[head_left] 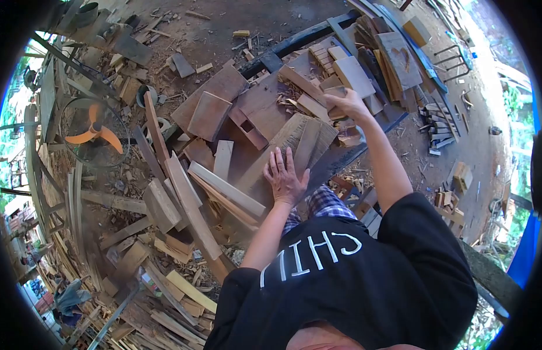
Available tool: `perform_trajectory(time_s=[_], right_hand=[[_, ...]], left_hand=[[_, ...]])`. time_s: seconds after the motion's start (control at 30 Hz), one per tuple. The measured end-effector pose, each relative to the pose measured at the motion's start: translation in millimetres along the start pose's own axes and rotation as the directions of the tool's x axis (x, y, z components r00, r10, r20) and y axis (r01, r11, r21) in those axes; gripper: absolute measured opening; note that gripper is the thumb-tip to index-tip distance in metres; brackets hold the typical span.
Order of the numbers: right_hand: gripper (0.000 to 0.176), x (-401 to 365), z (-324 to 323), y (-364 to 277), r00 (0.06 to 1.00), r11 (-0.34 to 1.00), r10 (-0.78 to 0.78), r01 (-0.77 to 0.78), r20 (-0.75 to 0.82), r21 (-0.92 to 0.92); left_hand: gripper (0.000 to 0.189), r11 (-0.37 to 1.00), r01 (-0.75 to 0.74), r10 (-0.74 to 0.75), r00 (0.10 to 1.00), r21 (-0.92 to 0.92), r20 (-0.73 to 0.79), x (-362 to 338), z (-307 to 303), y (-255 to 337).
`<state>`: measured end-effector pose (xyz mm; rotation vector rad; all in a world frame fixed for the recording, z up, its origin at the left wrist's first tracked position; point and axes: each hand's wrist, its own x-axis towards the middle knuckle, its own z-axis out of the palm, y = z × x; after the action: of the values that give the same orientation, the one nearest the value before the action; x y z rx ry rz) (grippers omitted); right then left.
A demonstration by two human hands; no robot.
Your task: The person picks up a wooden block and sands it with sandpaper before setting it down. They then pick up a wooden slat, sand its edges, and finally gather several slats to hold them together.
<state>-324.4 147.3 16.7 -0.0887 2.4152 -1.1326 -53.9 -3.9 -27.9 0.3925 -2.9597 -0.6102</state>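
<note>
My left hand (286, 179) lies flat with fingers spread on a wide wooden board (281, 139), close to my lap. A narrower strip of wood (307, 143) rests on that board, just beyond my fingertips. My right hand (349, 106) reaches out over the workbench, its fingers closed around a small wooden block (335, 91). Part of the block is hidden by the fingers. Near this hand are a long wooden stick (303, 85) and a pale flat board (353, 76).
A fan with orange blades (95, 129) stands at the left. Long planks (192, 207) lean beside my left arm. A board with a heart-shaped mark (399, 60) lies at the bench's far right. Wood offcuts and scraps litter the ground, and a stool (454, 60) stands beyond.
</note>
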Motion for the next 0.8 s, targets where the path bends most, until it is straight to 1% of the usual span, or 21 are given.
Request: perform_trajectory(time_s=[0.03, 0.07, 0.1, 0.13, 0.17, 0.2, 0.23, 0.27, 0.3, 0.37, 0.43, 0.5, 0.53, 0.57, 0.63, 0.67, 0.7, 0.77, 0.8], right_hand=[[0.058, -8.0, -2.7, -0.6, 1.0, 1.0, -0.003, 0.003, -0.005, -0.002], [0.055, -20.3, -5.1, 0.7, 0.99, 0.954, 0.108, -0.128, 0.089, 0.27], [0.052, -28.2, -7.9, -0.3, 0.961, 0.821, 0.181, -0.265, 0.209, 0.505], [0.044, -30.9, -10.7, 3.9, 0.936, 0.755, 0.178, -0.327, 0.302, 0.568], [0.044, -37.4, -9.9, 6.1, 0.937, 0.758, 0.175, -0.324, 0.301, 0.567], [0.042, -48.1, -7.4, 6.7, 0.929, 0.558, 0.076, -0.34, 0.362, 0.757], [0.039, -57.2, -4.9, 6.6, 0.92, 0.31, -0.036, -0.36, 0.39, 0.88], [0.04, -61.8, -1.1, 8.2, 0.904, 0.335, -0.168, -0.323, 0.393, 0.885], [0.04, -66.7, 2.6, 7.1, 0.906, 0.335, -0.169, -0.317, 0.388, 0.887], [0.043, -75.5, 11.7, 4.0, 0.887, 0.189, -0.253, -0.346, 0.386, 0.919], [0.045, -84.4, 16.7, -3.4, 0.89, 0.196, -0.241, -0.347, 0.388, 0.917], [0.049, -89.9, 20.6, -6.1, 0.865, 0.086, -0.282, -0.409, 0.416, 0.908], [0.053, -90.9, 22.9, -2.5, 0.842, 0.054, -0.33, -0.435, 0.427, 0.899], [0.053, -93.1, 24.9, 0.2, 0.841, 0.056, -0.333, -0.434, 0.426, 0.899], [0.053, -94.8, 29.1, 9.6, 0.887, 0.226, -0.198, -0.374, 0.418, 0.9], [0.046, -92.9, 30.2, 20.1, 0.882, 0.253, -0.156, -0.398, 0.444, 0.882], [0.046, -96.5, 28.5, 13.8, 0.882, 0.255, -0.158, -0.397, 0.443, 0.882], [0.047, -104.8, 24.5, 1.8, 0.95, 0.454, -0.005, -0.277, 0.313, 0.847], [0.047, -102.4, 26.4, 4.9, 0.95, 0.456, -0.007, -0.274, 0.311, 0.847]], left_hand=[[0.086, 1.0, -0.003, 0.003, 1.0, -0.002, -0.004, -0.4, 0.9, -0.5], [0.086, 1.0, -0.004, 0.004, 1.0, 0.006, -0.001, -1.6, 1.2, -0.6], [0.086, 1.0, -0.003, 0.003, 1.0, 0.014, -0.002, -0.4, 1.1, -0.1], [0.086, 1.0, -0.003, 0.003, 1.0, 0.013, -0.009, 0.3, 1.0, 0.1], [0.086, 1.0, -0.001, 0.001, 1.0, 0.012, -0.004, -0.1, 1.0, 0.4], [0.086, 1.0, 0.001, -0.001, 1.0, 0.011, 0.002, -0.9, 0.8, 0.3], [0.086, 1.0, -0.001, 0.001, 1.0, 0.01, 0.0, -1.2, 0.3, 0.1], [0.087, 1.0, 0.001, -0.001, 1.0, 0.014, 0.004, -1.0, 0.0, 0.1], [0.087, 1.0, 0.002, -0.002, 1.0, 0.017, 0.007, -0.8, 0.8, 0.2], [0.087, 1.0, -0.004, 0.004, 1.0, 0.025, -0.003, -0.5, 1.9, -0.6], [0.087, 0.999, -0.008, 0.008, 1.0, 0.036, -0.012, -1.2, 2.5, -2.0], [0.086, 1.0, -0.017, 0.018, 0.999, 0.005, -0.034, -1.0, 2.9, -2.6], [0.086, 1.0, -0.018, 0.019, 0.999, 0.005, -0.038, -0.7, 3.0, -2.5], [0.086, 1.0, -0.018, 0.018, 0.999, 0.011, -0.038, -0.9, 3.1, -2.5], [0.086, 1.0, -0.015, 0.016, 0.999, 0.016, -0.04, -1.6, 3.8, -2.8], [0.086, 1.0, -0.015, 0.016, 0.999, 0.021, -0.038, -1.6, 4.3, -3.1], [0.086, 1.0, -0.016, 0.017, 0.999, 0.026, -0.035, -1.6, 4.1, -3.4], [0.086, 1.0, -0.016, 0.016, 0.999, 0.021, -0.032, -2.1, 3.7, -3.6], [0.086, 1.0, -0.016, 0.016, 1.0, 0.015, -0.027, -1.9, 3.6, -3.9]])
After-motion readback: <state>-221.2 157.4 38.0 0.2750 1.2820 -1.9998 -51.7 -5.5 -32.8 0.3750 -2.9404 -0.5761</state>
